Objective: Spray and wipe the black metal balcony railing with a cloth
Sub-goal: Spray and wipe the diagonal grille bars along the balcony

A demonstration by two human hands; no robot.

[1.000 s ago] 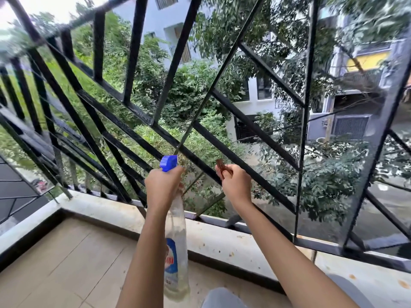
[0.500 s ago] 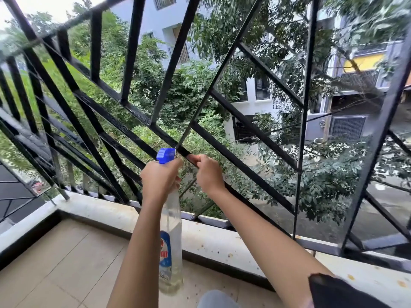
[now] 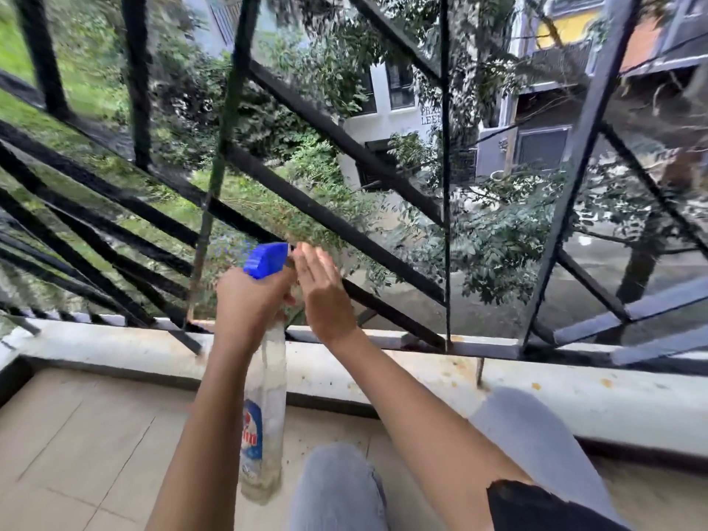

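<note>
Left hand [image 3: 249, 305] grips clear bottle [image 3: 269, 392], blue label blurred; right hand [image 3: 325, 297] straight-fingered beside blue nozzle [image 3: 266, 259], near railing [image 3: 337, 220].

Matt black metal railing [image 3: 333, 220]; clear glossy plastic spray bottle [image 3: 268, 415], stained concrete ledge [image 3: 421, 373].
</note>
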